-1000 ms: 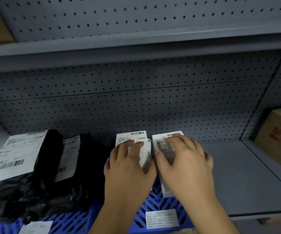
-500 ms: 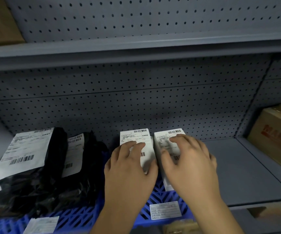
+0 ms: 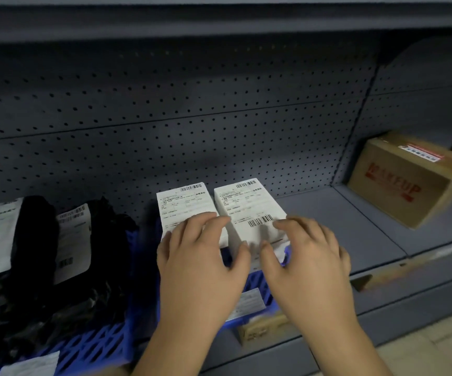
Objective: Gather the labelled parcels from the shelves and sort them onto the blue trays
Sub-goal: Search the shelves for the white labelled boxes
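Note:
Two white labelled boxes stand side by side on a blue tray (image 3: 257, 283) on the grey shelf. My left hand (image 3: 200, 267) rests with loose fingers on the lower front of the left box (image 3: 184, 204). On the lower front of the right box (image 3: 246, 202) my right hand (image 3: 309, 261) lies the same way. Both thumbs point inward near the gap between the boxes. Further left, two black bags with white labels (image 3: 37, 234) (image 3: 105, 240) lean on another blue tray (image 3: 97, 346).
A brown cardboard box printed MAKEUP (image 3: 406, 180) sits at the right on the neighbouring shelf bay. Perforated grey panels form the back wall. A paper tag (image 3: 249, 302) hangs on the tray's front edge, and a cardboard piece (image 3: 262, 329) lies on the lower shelf.
Both hands have slid back toward me, down the fronts of the white boxes, uncovering more of the labels. The camera has swung lower and to the left.

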A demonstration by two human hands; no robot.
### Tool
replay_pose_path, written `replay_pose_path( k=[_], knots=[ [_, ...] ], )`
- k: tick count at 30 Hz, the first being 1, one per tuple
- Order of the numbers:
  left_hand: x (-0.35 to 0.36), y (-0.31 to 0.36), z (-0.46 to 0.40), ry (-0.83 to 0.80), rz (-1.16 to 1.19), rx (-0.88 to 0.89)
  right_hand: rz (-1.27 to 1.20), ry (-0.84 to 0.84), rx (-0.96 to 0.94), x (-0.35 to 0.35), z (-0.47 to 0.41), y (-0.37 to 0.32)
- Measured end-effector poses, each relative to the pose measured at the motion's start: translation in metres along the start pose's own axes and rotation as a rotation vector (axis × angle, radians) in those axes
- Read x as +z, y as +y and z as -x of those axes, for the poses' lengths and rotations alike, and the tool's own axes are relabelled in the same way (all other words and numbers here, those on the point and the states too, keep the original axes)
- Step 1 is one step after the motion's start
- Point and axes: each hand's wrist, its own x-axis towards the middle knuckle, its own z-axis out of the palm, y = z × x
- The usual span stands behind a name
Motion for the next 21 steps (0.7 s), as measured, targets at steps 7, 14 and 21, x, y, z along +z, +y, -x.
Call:
replay_pose_path(
  k=[7,14,21],
  knots=[
    [0.010,0.030,0.007,0.002,0.005,0.086,0.001,0.039,0.040,-0.018,0.004,0.030],
    [0.030,0.081,0.018,0.019,0.026,0.161,0.002,0.091,0.064,-0.050,0.002,0.072],
    [0.069,0.148,0.032,-0.040,0.048,0.261,0.024,0.106,0.159,-0.096,0.009,0.140]
  ],
)
